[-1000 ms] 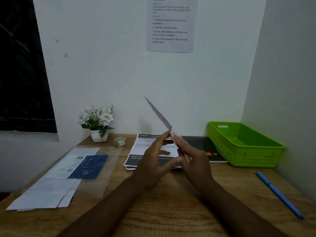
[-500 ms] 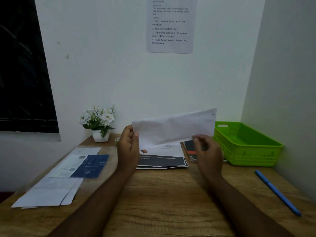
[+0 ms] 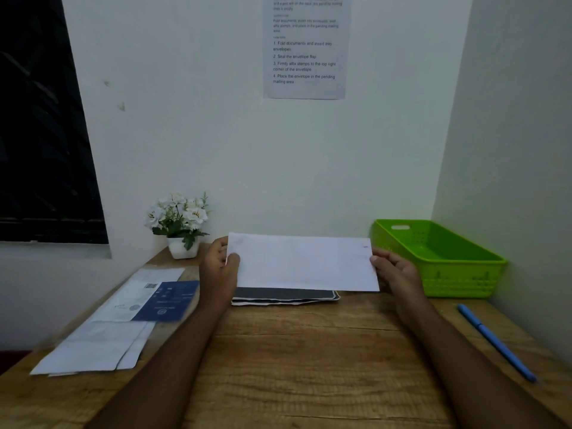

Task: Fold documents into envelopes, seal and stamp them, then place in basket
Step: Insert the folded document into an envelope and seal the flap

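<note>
Hands, two, bare, raised over the far middle of the desk [image 3: 309, 366]. Left hand [image 3: 218, 267]: pinches the left short edge of a white envelope [image 3: 303, 263], thumb on the near face, fingers behind. Right hand [image 3: 396, 270]: grips the right short edge the same way, thumb at the edge.

Envelope: held lengthwise and level between both hands, clear of the desk, its broad face turned to the camera; a small dark mark near the upper right corner, too small to read.

Documents [image 3: 284, 295]: a stack with a dark top sheet, lying flat on the desk, partly hidden behind the envelope's lower edge.

Basket [image 3: 458, 280]: green plastic, at the far right against the wall, just beside the right hand.

Pen [image 3: 495, 342]: blue, lying slantwise near the right edge.

Loose papers [image 3: 93, 348]: white, spread at the left, with a blue leaflet [image 3: 167, 300] on top.

Flower pot [image 3: 182, 224]: white blooms, far left corner.

Notice [image 3: 305, 48]: printed sheet on the wall above.
</note>
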A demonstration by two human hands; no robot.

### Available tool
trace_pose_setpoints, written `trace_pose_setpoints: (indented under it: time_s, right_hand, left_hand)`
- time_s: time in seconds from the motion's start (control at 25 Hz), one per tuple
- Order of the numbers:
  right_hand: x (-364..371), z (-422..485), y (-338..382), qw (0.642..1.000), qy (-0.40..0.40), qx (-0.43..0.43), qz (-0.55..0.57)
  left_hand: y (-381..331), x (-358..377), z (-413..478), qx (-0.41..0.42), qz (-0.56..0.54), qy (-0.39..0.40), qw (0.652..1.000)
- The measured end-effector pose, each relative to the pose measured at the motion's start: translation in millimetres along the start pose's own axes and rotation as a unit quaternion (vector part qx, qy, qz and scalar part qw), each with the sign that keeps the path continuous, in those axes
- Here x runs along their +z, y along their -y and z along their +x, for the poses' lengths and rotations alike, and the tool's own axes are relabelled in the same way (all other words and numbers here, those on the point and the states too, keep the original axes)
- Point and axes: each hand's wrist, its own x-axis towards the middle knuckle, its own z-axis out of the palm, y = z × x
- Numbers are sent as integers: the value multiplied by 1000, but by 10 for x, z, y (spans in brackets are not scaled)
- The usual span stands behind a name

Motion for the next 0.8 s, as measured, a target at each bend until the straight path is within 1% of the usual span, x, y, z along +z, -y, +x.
trace_pose_setpoints:
  time_s: [0.08,0.12,0.16,0.2,0.24,0.32,0.36,0.4,0.48,0.56,0.6,0.68,0.8]
  right_hand:
    - [-52,-24,24,994,106,16,-27]
    - [-82,-25,20,988,149,22,-47]
    - [-110,-20,12,981,182,26,-67]
    - [-135,-21,7,975,205,35,-78]
    - [-172,-16,0,971,219,47,-80]
    - [-245,-24,31,965,236,80,-77]
    - [-280,-29,56,960,246,87,-103]
    - [-310,-28,67,949,261,84,-157]
    - [-348,-27,69,915,293,79,-267]
    - [-333,-42,88,895,310,84,-309]
    - [-318,-59,103,891,317,85,-314]
    - [-292,-75,135,881,337,85,-322]
    - [-277,-54,91,862,368,56,-345]
  left_hand:
    - [-19,-71,21,-38,37,40,998]
    - [-17,-118,32,-41,78,76,993]
    - [-12,-175,49,-24,134,118,984]
    - [-5,-233,69,-4,181,159,970]
    - [11,-281,95,1,205,196,959]
    - [-4,-372,123,-26,205,268,941]
    - [-13,-412,140,-45,209,308,927]
    - [-14,-449,158,-64,220,352,908]
    - [-6,-516,181,-92,252,425,864]
    - [17,-543,190,-103,288,455,836]
    - [25,-543,193,-103,296,456,833]
    - [4,-540,188,-108,287,456,836]
    - [-32,-534,160,-120,273,459,837]
